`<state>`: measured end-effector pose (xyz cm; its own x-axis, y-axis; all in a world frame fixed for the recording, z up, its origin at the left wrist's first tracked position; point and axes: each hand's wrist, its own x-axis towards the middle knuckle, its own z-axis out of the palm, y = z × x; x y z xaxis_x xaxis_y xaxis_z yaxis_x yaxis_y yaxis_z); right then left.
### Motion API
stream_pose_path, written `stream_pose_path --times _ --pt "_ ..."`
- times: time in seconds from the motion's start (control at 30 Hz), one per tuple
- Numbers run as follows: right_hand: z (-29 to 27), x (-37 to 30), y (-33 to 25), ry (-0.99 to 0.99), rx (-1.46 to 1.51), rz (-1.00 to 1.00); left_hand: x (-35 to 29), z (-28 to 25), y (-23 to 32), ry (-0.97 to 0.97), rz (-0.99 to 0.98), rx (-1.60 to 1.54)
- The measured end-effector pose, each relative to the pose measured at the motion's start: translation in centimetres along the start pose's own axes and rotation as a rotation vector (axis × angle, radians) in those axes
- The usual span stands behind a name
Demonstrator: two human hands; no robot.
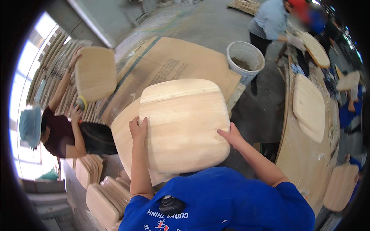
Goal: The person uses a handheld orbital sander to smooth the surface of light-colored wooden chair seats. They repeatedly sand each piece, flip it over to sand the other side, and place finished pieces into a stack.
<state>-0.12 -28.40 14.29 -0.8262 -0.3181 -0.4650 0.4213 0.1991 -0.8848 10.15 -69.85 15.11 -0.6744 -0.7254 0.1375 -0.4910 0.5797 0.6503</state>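
Observation:
In front of my body is a pale wooden panel (185, 123) with rounded corners, gripped by both hands at opposite edges. My left hand (138, 130) closes on its left edge, with thumb and fingers showing. On the right edge, my right hand (232, 136) has its thumb on top, and its fingers are hidden under the wood. Another pale panel (122, 133) shows beneath and to the left of the held one. A cardboard sheet (192, 56) spreads out beyond both panels.
At left a person (58, 131) holds a wooden panel (96, 73) and a round pad (81, 102). A white bucket (245, 50) stands beyond the cardboard. Stacked panels (102, 206) sit at lower left. Along the right runs a long workbench (304, 165) with panels; several people work there.

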Motion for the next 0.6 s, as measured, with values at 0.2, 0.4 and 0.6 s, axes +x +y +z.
stream_pose_path --times 0.2,0.4,0.6 --pt "-3.0 -3.6 7.5 0.148 0.208 -0.074 4.6 4.2 6.6 -0.438 -0.173 0.004" --pt "-8.3 -7.8 13.0 0.247 0.294 0.147 1.0 8.5 19.6 -0.569 0.235 0.038" --pt "-16.3 -14.6 17.1 0.354 1.001 0.171 -13.7 12.3 41.9 -0.665 0.900 -0.073"
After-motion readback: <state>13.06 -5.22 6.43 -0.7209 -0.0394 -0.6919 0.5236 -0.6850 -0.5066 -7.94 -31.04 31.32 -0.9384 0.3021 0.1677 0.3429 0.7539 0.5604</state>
